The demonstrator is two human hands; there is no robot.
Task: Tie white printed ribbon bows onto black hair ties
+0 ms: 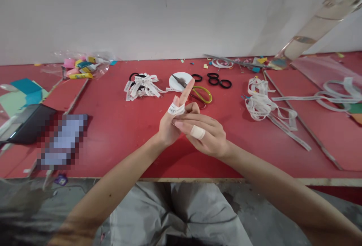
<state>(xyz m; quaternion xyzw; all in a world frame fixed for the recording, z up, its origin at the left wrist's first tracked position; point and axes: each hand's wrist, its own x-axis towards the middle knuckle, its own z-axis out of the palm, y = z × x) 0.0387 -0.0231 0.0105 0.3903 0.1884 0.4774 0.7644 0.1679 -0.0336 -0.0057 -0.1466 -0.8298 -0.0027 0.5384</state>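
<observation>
- The left hand [169, 127] was raised over the red table [113, 125] with its forefinger stretched out toward the far wall and a short piece of printed white ribbon [175, 109] wrapped around that finger near its base.
- The right hand [205, 135] lay across from the right, its fingertips [178, 123] touching the left hand just below the ribbon loop; a plaster showed on one right finger.
- Grip: neither hand was clenched. The left fingers other than the forefinger were curled loosely, and the right fingers were nearly straight, pressing or pinching at the ribbon's end (I could not tell whether the end was truly pinched).
- Step in hand, as I judged it: the ribbon was being wound into a loop around the finger as a form.
- The next move would likely call for keeping the loop snug while the free end was secured, without letting the turns slip off the fingertip.
- Just beyond the hands lay scissors [195, 90] with yellow-green handles, partly on a white roll [181, 80]; black hair ties [217, 80] sat to their right.
- A heap of cut ribbon pieces [141, 86] lay to the left, and longer ribbon tangles [258, 103] to the right.
</observation>
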